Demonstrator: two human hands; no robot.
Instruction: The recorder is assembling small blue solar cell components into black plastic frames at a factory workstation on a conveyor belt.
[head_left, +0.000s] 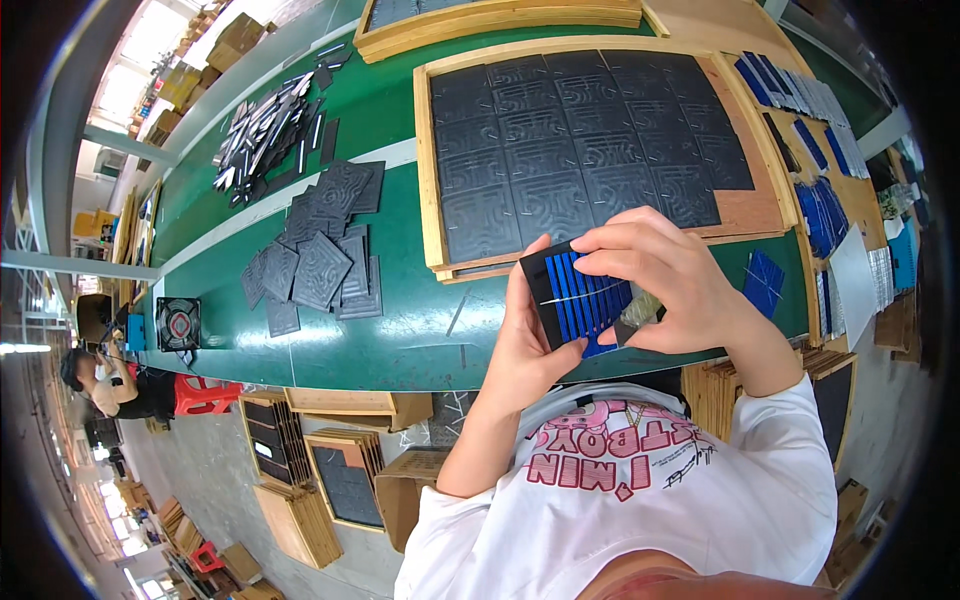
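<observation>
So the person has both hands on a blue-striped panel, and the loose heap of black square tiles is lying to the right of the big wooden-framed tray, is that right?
Not quite: the head view shows the loose black square tiles to the left of the wooden-framed tray. The left hand and right hand are indeed on the blue-striped panel.

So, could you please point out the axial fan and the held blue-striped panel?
Axial fan point(179, 325): head view, on its reddish centre.
Blue-striped panel point(583, 308): head view, on its striped face.
</observation>
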